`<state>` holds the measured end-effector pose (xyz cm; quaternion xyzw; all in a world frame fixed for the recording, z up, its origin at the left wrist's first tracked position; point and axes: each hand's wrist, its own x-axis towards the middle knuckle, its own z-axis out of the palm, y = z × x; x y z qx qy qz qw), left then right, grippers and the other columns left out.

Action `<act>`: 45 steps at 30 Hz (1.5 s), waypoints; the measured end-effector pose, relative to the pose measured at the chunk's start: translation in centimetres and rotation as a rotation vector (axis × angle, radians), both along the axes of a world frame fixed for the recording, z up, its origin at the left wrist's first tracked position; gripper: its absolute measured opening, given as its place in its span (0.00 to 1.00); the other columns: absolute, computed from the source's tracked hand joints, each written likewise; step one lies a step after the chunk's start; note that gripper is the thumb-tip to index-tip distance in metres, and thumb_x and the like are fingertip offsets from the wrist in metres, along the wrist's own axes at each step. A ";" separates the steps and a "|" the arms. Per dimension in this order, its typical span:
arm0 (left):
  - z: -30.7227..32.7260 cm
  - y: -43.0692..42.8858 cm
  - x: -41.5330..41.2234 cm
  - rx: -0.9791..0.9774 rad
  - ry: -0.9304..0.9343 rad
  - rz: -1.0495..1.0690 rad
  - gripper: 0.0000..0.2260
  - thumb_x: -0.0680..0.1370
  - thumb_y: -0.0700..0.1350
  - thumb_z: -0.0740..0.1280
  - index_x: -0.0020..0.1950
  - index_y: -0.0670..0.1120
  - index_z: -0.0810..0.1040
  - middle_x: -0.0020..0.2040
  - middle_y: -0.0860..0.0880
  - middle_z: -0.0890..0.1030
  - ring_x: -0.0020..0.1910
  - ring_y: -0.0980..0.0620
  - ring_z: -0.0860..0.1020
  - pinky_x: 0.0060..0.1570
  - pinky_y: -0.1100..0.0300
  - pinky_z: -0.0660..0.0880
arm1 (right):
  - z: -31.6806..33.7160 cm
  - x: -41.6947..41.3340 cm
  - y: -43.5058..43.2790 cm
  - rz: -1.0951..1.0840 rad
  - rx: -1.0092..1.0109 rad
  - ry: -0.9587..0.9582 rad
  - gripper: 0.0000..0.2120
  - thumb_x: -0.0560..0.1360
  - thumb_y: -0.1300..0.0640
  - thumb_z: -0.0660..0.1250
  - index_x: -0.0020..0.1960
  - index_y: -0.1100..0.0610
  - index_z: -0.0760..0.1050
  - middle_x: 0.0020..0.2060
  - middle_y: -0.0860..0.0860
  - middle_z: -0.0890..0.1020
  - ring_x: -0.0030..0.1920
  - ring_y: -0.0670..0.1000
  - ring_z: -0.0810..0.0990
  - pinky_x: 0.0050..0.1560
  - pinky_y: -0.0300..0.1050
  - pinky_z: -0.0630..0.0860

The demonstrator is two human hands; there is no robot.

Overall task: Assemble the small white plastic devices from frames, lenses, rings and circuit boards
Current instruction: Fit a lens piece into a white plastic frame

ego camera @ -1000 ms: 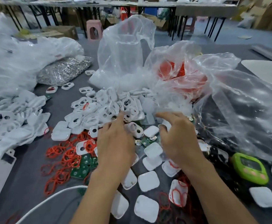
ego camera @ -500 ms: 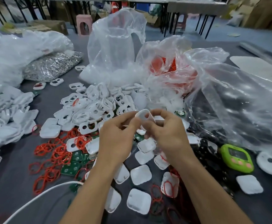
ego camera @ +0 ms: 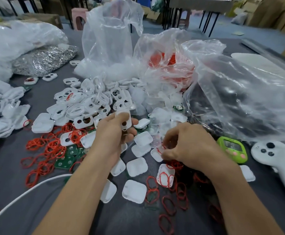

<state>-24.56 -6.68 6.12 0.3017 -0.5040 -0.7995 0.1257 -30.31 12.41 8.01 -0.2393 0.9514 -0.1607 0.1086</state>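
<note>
Lying left of the frame (ego camera: 124, 122), red rings (ego camera: 50, 150) and green boards (ego camera: 67, 160) litter the surface (ego camera: 11, 192). The left hand (ego camera: 112, 138) grips that frame upright in curled fingers (ego camera: 133, 134). Right of the frame, the right hand (ego camera: 187, 148) curls down onto a ringed shell (ego camera: 156, 154); whether its fingers grip anything, I cannot tell.

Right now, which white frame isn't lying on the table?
The two-holed white frame gripped in the left hand; the other frames lie heaped on the table.
</note>
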 end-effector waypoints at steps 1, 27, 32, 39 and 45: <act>-0.1 0.2 0.0 -0.022 -0.006 -0.022 0.05 0.82 0.37 0.65 0.51 0.37 0.79 0.34 0.46 0.84 0.23 0.53 0.75 0.21 0.65 0.71 | 0.0 0.2 -0.3 -0.008 0.014 0.026 0.12 0.62 0.40 0.80 0.42 0.42 0.84 0.32 0.36 0.79 0.36 0.35 0.76 0.33 0.35 0.71; -0.8 2.2 0.6 -0.583 0.107 -0.260 0.15 0.78 0.35 0.65 0.46 0.55 0.85 0.35 0.45 0.85 0.27 0.44 0.81 0.26 0.57 0.77 | -0.7 0.3 -0.3 -0.189 -0.797 0.190 0.08 0.71 0.55 0.79 0.48 0.45 0.86 0.40 0.34 0.85 0.41 0.39 0.85 0.41 0.27 0.76; -0.6 2.8 0.6 -0.555 0.131 -0.288 0.18 0.80 0.35 0.64 0.53 0.57 0.86 0.38 0.46 0.86 0.35 0.45 0.86 0.35 0.52 0.84 | -0.8 1.5 -1.4 -0.114 -0.841 0.288 0.11 0.72 0.58 0.79 0.49 0.43 0.86 0.39 0.36 0.84 0.39 0.42 0.83 0.40 0.27 0.75; -0.2 3.9 0.9 -0.349 0.185 -0.391 0.20 0.82 0.36 0.60 0.54 0.58 0.86 0.46 0.48 0.88 0.48 0.49 0.87 0.51 0.48 0.84 | -1.2 2.0 -1.9 -0.066 -0.782 0.373 0.15 0.70 0.65 0.80 0.52 0.50 0.88 0.44 0.38 0.84 0.45 0.37 0.81 0.48 0.23 0.71; -0.6 3.7 0.5 -0.074 0.209 -0.344 0.11 0.84 0.45 0.64 0.57 0.51 0.87 0.53 0.45 0.87 0.54 0.47 0.86 0.50 0.55 0.83 | -1.2 1.4 -1.7 -0.056 -0.986 0.130 0.14 0.73 0.65 0.77 0.50 0.46 0.87 0.42 0.39 0.87 0.44 0.42 0.87 0.46 0.33 0.80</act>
